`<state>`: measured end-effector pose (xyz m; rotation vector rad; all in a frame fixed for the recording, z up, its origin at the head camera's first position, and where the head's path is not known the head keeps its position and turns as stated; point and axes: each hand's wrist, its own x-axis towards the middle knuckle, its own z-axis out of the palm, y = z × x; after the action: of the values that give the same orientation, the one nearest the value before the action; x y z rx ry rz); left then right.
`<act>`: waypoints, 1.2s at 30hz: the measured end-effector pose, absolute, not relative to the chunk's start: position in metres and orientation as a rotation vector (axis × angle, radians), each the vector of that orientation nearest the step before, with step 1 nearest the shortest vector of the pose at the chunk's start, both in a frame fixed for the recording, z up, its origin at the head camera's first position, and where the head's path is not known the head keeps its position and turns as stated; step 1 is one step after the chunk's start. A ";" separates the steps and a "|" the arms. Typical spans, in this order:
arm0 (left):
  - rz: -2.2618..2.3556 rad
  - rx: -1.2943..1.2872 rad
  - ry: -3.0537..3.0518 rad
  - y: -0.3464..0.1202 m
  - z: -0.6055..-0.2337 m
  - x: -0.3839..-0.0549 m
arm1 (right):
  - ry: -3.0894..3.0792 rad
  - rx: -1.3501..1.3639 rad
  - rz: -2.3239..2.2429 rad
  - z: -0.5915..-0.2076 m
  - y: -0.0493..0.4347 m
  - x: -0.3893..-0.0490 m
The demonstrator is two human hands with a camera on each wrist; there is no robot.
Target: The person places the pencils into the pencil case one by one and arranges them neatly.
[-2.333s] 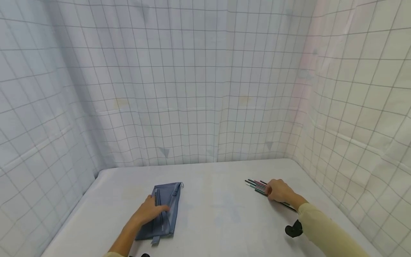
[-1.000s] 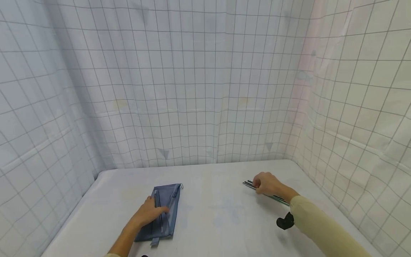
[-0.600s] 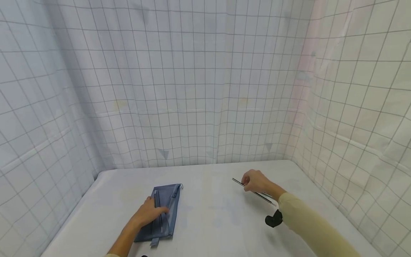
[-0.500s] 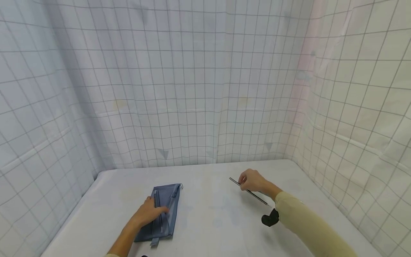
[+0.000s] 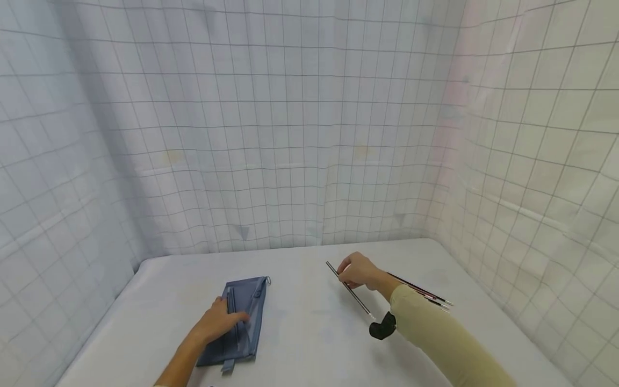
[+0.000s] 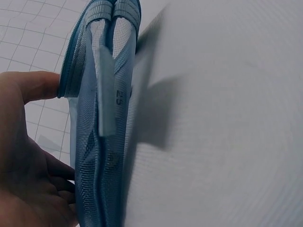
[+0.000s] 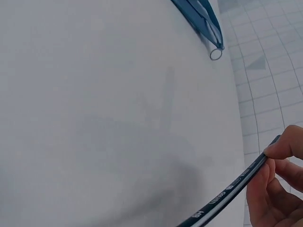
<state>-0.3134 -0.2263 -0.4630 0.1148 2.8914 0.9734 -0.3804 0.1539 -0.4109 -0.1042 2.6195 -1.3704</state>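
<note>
My right hand (image 5: 357,270) pinches a dark pencil (image 5: 360,302) between thumb and fingertips, above the white table. Lettering shows along that pencil (image 7: 222,198) in the right wrist view; whether a second one lies against it I cannot tell. A flat blue mesh zip pouch (image 5: 258,314) lies on the table at the left. My left hand (image 5: 217,321) rests on it, thumb stretched across its top. In the left wrist view the thumb touches the zip edge of the pouch (image 6: 102,156). Several other pencils (image 5: 425,293) lie behind my right forearm, partly hidden.
The white table (image 5: 300,333) spreads between the pouch and the pencils. White gridded cloth (image 5: 271,134) hangs at the back and both sides. A metal ring (image 7: 216,54) sticks out from the pouch's corner.
My right hand has lifted the dark pencil from the bundle and moved left with it, uncovering the other pencils behind. My left hand has stayed on the pouch.
</note>
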 end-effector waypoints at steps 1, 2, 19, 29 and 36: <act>0.969 0.113 2.893 -0.227 -0.463 -0.313 | 2.601 -0.090 -1.389 -0.412 0.149 -0.381; 0.969 0.113 2.892 -0.228 -0.463 -0.313 | 2.592 -0.084 -1.399 -0.413 0.144 -0.382; 0.992 0.097 2.886 -0.228 -0.465 -0.310 | 2.466 -0.070 -1.515 -0.433 0.076 -0.377; 0.999 0.094 2.882 -0.229 -0.465 -0.307 | 2.391 -0.089 -1.613 -0.437 0.042 -0.370; 0.994 0.069 2.883 -0.227 -0.464 -0.308 | 2.292 -0.056 -1.732 -0.443 0.026 -0.371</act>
<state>-0.3081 -0.2268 -0.4642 0.0695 2.8835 0.9942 -0.3707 0.0257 -0.4434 -0.0565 2.2921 -1.7324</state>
